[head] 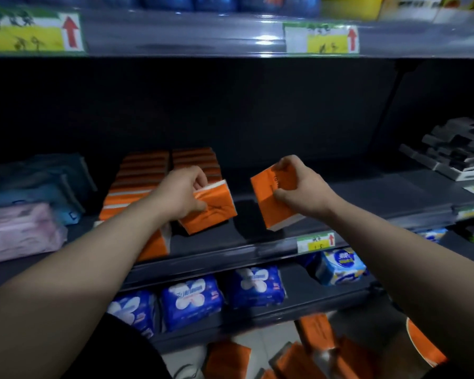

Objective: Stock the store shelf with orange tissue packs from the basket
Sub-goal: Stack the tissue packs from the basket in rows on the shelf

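Note:
My left hand grips an orange tissue pack just above the dark middle shelf, beside two rows of orange packs standing on the shelf. My right hand holds a second orange pack, tilted, with its lower white edge close to the shelf board. Down at the bottom, more orange packs lie in the basket, whose rim is hard to make out.
Pink and blue soft packs sit at the shelf's left end. Black-and-white boxes are stacked at the right. Blue pad packets fill the shelf below. A price tag hangs on the shelf edge.

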The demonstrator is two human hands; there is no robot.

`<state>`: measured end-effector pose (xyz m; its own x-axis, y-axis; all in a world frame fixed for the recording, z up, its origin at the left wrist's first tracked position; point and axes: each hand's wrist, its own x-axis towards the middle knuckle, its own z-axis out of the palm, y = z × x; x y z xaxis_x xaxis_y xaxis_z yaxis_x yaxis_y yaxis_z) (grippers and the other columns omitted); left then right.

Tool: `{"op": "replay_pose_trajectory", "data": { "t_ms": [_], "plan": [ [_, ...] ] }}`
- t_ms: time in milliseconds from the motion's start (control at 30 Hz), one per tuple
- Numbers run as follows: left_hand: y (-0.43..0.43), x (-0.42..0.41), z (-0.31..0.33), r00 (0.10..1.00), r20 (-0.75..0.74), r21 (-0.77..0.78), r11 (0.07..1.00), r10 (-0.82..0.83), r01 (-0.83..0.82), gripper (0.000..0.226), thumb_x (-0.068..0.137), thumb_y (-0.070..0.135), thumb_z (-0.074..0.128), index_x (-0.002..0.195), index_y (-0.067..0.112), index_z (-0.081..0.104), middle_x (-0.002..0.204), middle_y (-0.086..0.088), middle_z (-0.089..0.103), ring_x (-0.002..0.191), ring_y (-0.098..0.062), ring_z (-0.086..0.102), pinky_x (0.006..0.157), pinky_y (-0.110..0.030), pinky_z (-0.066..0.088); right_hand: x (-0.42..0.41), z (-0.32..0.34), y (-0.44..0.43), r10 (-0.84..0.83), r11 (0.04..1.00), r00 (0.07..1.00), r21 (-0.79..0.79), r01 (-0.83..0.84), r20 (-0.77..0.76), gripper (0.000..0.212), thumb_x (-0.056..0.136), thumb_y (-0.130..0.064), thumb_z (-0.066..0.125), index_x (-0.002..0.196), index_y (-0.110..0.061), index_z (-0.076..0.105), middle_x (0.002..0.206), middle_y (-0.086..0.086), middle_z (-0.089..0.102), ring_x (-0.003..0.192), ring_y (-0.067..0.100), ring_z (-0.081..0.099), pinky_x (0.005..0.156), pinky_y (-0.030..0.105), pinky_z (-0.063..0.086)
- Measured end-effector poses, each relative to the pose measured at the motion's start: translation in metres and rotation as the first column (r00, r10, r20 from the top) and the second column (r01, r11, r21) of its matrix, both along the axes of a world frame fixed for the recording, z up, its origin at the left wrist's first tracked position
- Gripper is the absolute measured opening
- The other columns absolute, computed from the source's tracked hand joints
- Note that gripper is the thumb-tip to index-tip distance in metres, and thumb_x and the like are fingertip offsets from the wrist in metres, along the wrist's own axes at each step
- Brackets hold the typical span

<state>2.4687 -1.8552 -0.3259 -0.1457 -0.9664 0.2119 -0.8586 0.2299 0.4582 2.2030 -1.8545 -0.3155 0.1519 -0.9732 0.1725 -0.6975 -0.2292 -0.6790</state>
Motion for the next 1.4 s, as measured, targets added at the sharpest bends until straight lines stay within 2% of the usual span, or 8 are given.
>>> {"op": "replay_pose_trajectory", "data": {
  "t_ms": [300,500,700,800,933,1100,1233,1400],
  "plan": [
    [0.0,0.006,-0.011,0.933,0.356,-0.048,0.996,-0.054,0.076,0.053,0.067,0.023,0.074,0.117,0.03,0.056,0.109,0.007,0.054,0.101,-0.018,0.053,0.081,-0.035,0.048,0.008,-0.013,-0.012,0.024,0.999,1.0,0.02,-0.024,0.006,0.05,0.078,-0.024,0.066,0.113,-0.044,0.036,0.117,0.005,0.043,0.089,0.019,0.05,0.06,0.025,0.039],
    [-0.002,0.013,-0.016,0.966,0.256,-0.06,0.997,-0.034,0.051,0.049,0.069,0.021,0.079,0.11,0.028,0.054,0.1,0.01,0.047,0.09,-0.012,0.048,0.076,-0.029,0.046,0.007,-0.011,-0.012,0.069,0.998,0.998,0.015,-0.069,-0.015,0.056,0.081,-0.018,0.065,0.118,-0.047,0.035,0.121,0.003,0.04,0.099,0.023,0.048,0.072,0.035,0.041],
    [-0.009,0.015,-0.023,0.964,0.264,-0.119,0.993,0.013,0.019,0.036,0.07,0.023,0.078,0.097,0.027,0.053,0.093,0.01,0.045,0.089,-0.013,0.047,0.068,-0.027,0.038,0.01,-0.006,-0.007,0.121,0.992,0.993,0.034,-0.12,-0.011,0.088,0.081,-0.011,0.066,0.137,-0.056,0.015,0.122,0.003,0.04,0.101,0.022,0.05,0.079,0.036,0.043],
    [-0.007,0.017,-0.022,0.958,0.287,-0.132,0.991,0.013,0.026,0.035,0.071,0.028,0.078,0.096,0.028,0.052,0.093,0.01,0.046,0.091,-0.012,0.046,0.069,-0.027,0.037,0.012,-0.006,-0.005,0.117,0.992,0.991,0.045,-0.12,0.057,0.1,0.075,-0.011,0.074,0.142,-0.049,0.011,0.108,-0.002,0.053,0.093,0.014,0.058,0.08,0.031,0.047],
    [-0.002,0.025,-0.019,0.975,0.221,-0.078,0.997,-0.009,0.027,0.037,0.069,0.028,0.08,0.099,0.028,0.059,0.1,0.01,0.05,0.095,-0.011,0.049,0.079,-0.03,0.046,0.017,0.0,-0.001,0.125,0.991,0.99,0.043,-0.128,0.065,0.074,0.066,-0.016,0.083,0.127,-0.027,0.043,0.107,-0.004,0.057,0.095,0.014,0.06,0.08,0.034,0.053],
    [0.007,0.04,-0.013,0.998,0.062,-0.04,0.999,0.021,-0.019,0.043,0.069,0.033,0.08,0.108,0.03,0.063,0.105,0.01,0.053,0.098,-0.011,0.054,0.088,-0.031,0.048,0.021,0.008,0.004,0.191,0.979,0.979,0.06,-0.196,0.074,0.052,0.06,-0.01,0.084,0.102,-0.026,0.056,0.099,-0.002,0.064,0.09,0.017,0.063,0.078,0.038,0.056],
    [0.014,0.044,-0.016,0.983,0.173,-0.047,0.998,0.052,-0.045,0.039,0.071,0.032,0.079,0.107,0.029,0.064,0.108,0.006,0.057,0.101,-0.016,0.053,0.089,-0.036,0.048,0.021,0.013,0.004,0.165,0.986,0.986,-0.021,-0.166,-0.031,0.049,0.064,-0.014,0.08,0.099,-0.033,0.052,0.093,-0.01,0.06,0.083,0.009,0.06,0.063,0.026,0.048],
    [0.008,0.033,-0.015,0.948,0.308,-0.101,0.994,0.074,-0.045,0.036,0.074,0.036,0.074,0.108,0.03,0.062,0.111,0.006,0.058,0.104,-0.019,0.052,0.089,-0.035,0.044,0.019,0.014,0.005,0.156,0.988,0.986,0.003,-0.156,-0.064,0.05,0.064,-0.017,0.08,0.099,-0.036,0.05,0.095,-0.01,0.06,0.085,0.01,0.06,0.066,0.029,0.049]
  ]
}}
